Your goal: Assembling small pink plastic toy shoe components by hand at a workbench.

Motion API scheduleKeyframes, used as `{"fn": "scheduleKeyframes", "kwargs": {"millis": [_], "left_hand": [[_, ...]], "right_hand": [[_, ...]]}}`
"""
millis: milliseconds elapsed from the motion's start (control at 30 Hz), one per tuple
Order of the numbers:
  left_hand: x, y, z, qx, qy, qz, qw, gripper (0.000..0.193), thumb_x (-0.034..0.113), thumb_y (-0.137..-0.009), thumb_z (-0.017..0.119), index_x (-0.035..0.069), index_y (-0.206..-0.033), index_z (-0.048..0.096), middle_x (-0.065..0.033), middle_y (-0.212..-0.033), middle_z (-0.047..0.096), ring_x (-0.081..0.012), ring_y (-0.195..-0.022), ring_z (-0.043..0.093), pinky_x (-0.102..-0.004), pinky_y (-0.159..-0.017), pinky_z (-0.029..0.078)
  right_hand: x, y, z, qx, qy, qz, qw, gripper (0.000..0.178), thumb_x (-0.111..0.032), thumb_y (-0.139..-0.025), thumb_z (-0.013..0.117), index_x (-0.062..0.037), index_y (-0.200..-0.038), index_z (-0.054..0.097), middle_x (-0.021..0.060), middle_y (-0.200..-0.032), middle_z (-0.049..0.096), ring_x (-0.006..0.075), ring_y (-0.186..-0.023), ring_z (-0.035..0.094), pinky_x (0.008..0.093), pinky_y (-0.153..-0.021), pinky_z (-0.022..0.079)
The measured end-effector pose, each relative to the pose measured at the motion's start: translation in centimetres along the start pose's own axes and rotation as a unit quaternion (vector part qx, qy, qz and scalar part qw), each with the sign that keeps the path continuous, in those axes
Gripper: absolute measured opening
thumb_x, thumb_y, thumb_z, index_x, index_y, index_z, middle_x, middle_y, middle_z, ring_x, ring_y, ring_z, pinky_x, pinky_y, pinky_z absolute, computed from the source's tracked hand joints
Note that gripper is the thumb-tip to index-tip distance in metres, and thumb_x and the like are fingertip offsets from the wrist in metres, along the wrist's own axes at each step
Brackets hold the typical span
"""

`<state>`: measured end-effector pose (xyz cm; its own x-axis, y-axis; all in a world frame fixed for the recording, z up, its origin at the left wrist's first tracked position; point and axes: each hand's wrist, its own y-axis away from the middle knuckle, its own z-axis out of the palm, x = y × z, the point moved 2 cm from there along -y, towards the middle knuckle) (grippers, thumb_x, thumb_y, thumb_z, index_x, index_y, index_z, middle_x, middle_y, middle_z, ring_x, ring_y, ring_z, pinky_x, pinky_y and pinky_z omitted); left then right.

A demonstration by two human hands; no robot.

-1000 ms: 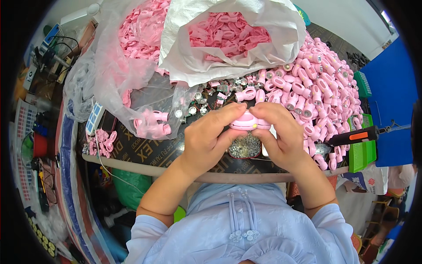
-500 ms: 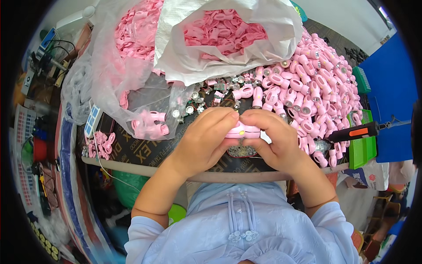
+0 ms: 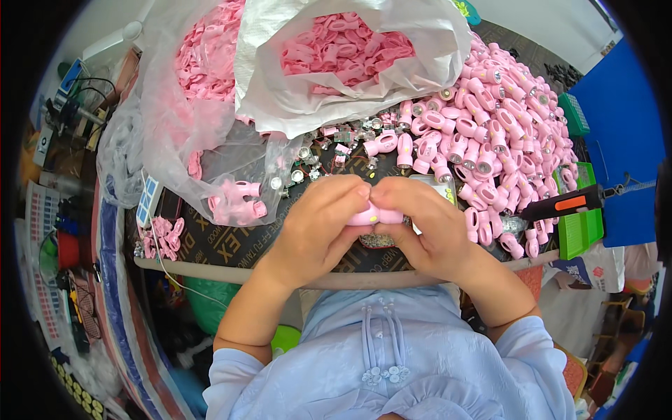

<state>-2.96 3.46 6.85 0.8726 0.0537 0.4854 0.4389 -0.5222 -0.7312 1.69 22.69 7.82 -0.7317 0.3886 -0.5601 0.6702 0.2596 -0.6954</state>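
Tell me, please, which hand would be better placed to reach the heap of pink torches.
Probably the right hand: the heap of pink torches lies on its side, while the left hand is farther off. Both hold one pink piece, so the right would first need freeing.

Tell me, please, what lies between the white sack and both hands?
In the head view, small, mostly silvery parts and a few pink flashlight-shaped pieces lie on the dark tabletop between the white sack and the left hand and right hand.
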Motion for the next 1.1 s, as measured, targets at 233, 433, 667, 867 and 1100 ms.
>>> {"fn": "scheduleKeyframes", "kwargs": {"millis": [233,433,667,867,1100], "left_hand": [[0.7,0.0,-0.1,-0.052,-0.022,-0.056,0.997,0.060,0.003,-0.075,0.079,0.002,-0.129,0.053,-0.0200,-0.119,0.062,-0.0391,-0.104,0.063,-0.0448,-0.090,0.053],[0.8,0.6,0.5,-0.067,-0.077,-0.041,0.994,0.056,0.004,-0.077,0.078,-0.001,-0.128,0.054,-0.0204,-0.117,0.062,-0.0402,-0.103,0.063,-0.0454,-0.089,0.053],[-0.7,1.6,0.9,-0.078,0.151,-0.340,0.925,0.039,0.011,-0.091,0.068,-0.002,-0.126,0.055,-0.0150,-0.100,0.066,-0.0222,-0.085,0.065,-0.0349,-0.075,0.054],[-3.5,2.6,2.1,0.035,0.683,-0.482,0.548,0.048,0.044,-0.107,0.039,0.000,-0.112,0.058,-0.0027,-0.074,0.056,-0.0067,-0.049,0.040,-0.0229,-0.045,0.031],[-2.2,2.2,3.9,-0.060,0.689,-0.512,0.509,0.048,0.047,-0.107,0.037,0.004,-0.104,0.058,0.0005,-0.068,0.054,-0.0044,-0.041,0.035,-0.0228,-0.038,0.028]], "right_hand": [[-0.2,-0.4,-0.9,-0.059,-0.055,0.105,0.991,0.046,-0.006,-0.084,0.075,-0.0002,-0.125,0.057,0.0163,-0.114,0.065,0.0330,-0.094,0.066,0.0393,-0.078,0.055],[-0.5,-0.2,0.0,-0.031,0.011,0.034,0.999,0.038,-0.008,-0.085,0.075,-0.0012,-0.119,0.060,0.0168,-0.106,0.065,0.0281,-0.086,0.065,0.0357,-0.068,0.054],[1.8,-0.8,-0.3,-0.126,-0.116,0.285,0.943,0.029,-0.020,-0.094,0.068,-0.0041,-0.118,0.061,0.0092,-0.096,0.066,0.0169,-0.073,0.063,0.0314,-0.064,0.052],[5.0,-0.8,-1.7,-0.047,-0.350,0.400,0.846,0.034,-0.021,-0.102,0.057,-0.0026,-0.130,0.057,0.0053,-0.107,0.065,0.0118,-0.088,0.061,0.0253,-0.076,0.052],[4.4,0.4,-0.6,-0.125,-0.360,0.337,0.861,0.042,0.003,-0.089,0.067,-0.0007,-0.130,0.060,0.0088,-0.123,0.063,0.0166,-0.109,0.063,0.0300,-0.089,0.052]]}}
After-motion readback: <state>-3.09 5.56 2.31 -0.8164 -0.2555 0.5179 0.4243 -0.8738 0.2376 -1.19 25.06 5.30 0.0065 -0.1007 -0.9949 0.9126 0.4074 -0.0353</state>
